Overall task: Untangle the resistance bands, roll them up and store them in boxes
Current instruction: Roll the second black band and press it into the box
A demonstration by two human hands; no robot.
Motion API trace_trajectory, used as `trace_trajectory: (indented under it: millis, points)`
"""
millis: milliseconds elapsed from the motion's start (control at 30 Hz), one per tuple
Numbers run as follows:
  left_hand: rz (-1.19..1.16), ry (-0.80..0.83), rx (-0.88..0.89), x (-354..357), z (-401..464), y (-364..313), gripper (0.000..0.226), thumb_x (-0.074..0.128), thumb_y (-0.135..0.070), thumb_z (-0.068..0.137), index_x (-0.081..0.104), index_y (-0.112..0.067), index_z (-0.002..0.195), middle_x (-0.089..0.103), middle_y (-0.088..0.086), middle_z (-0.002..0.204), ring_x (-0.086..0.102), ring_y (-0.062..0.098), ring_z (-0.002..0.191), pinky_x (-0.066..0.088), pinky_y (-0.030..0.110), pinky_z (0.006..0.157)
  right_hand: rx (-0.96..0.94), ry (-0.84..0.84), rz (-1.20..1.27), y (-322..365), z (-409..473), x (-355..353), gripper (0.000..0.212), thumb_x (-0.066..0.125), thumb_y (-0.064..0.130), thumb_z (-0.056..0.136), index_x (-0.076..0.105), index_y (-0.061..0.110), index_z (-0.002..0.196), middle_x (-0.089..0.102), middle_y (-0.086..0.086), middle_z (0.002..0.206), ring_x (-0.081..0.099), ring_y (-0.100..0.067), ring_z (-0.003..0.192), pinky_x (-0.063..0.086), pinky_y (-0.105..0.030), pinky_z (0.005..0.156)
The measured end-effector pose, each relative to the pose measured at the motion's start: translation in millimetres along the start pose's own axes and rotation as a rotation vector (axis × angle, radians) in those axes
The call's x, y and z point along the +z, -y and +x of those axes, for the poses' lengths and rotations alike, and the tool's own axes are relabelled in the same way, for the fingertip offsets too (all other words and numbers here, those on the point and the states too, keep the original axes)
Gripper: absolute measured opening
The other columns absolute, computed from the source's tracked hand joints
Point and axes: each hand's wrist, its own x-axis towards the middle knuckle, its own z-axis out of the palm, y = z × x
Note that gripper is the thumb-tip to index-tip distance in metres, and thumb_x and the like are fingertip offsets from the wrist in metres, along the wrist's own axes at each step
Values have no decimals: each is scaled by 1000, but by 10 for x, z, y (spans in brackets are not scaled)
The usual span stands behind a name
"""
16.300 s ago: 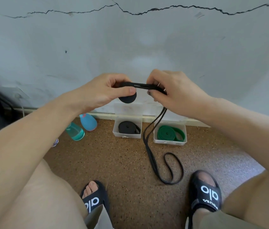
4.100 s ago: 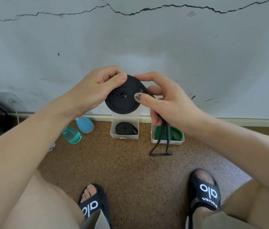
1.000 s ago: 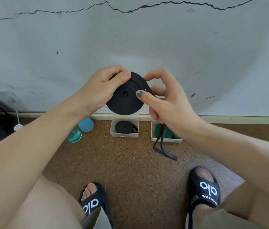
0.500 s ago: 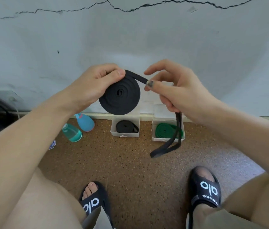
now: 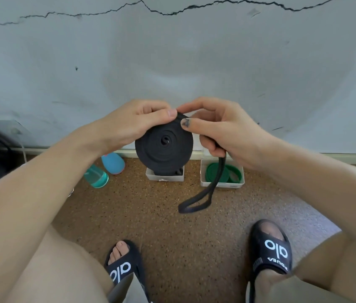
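A black resistance band is wound into a flat disc and held in the air in front of me. My left hand pinches the disc's top edge, thumb on the near face. My right hand grips the band's free part at the disc's right side, thumb on the rim. A short loose loop hangs from that hand above the floor. Behind the disc stands a white box with a rolled black band in it, mostly hidden. To its right, another white box holds a rolled green band.
A grey cracked wall rises just behind the boxes. A teal bottle and a blue object lie on the speckled brown floor at the left. My feet in black slides rest on the floor below.
My right hand has come back to the disc and laid another turn on it. The hanging loop has grown shorter and swung left.
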Motion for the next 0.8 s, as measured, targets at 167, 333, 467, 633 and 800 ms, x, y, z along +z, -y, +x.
trace_trajectory:
  millis: [167, 333, 467, 633, 800]
  points:
    - [-41, -117, 71, -27, 50, 35, 28, 47, -26, 106, 63, -15, 86, 65, -10, 76, 60, 6, 73, 47, 19, 69, -79, -131, -38, 70, 10, -69, 16, 68, 12, 98, 65, 16, 113, 66, -4, 89, 48, -14, 47, 34, -23, 39]
    - [-35, -154, 56, 106, 95, 18, 30, 47, -25, 107, 62, -21, 81, 60, -14, 71, 55, 3, 69, 43, 18, 66, -93, -190, 32, -86, -106, 137, 18, 70, 12, 96, 58, 10, 109, 69, -6, 84, 41, -17, 43, 32, -22, 40]
    - [18, 30, -19, 80, 41, -41, 30, 50, -39, 100, 67, -22, 83, 65, -15, 73, 60, 1, 71, 45, 14, 65, -32, -48, 20, -73, -56, 68, 12, 71, 5, 94, 61, 6, 101, 69, -5, 78, 38, -13, 40, 28, -21, 37]
    - [72, -19, 3, -20, 25, 4, 31, 52, -40, 99, 69, -16, 88, 70, -8, 76, 65, 7, 72, 48, 19, 67, 28, 38, -15, 25, -22, -39, 25, 71, 5, 93, 67, 15, 116, 66, -4, 77, 46, -15, 45, 34, -22, 37]
    - [59, -201, 63, -137, 12, 84, 41, 51, -37, 104, 66, 0, 94, 64, 4, 79, 58, 14, 74, 45, 31, 70, -45, -64, -51, 66, -40, -91, 11, 68, 9, 96, 66, 13, 107, 68, -13, 89, 44, -14, 45, 33, -23, 39]
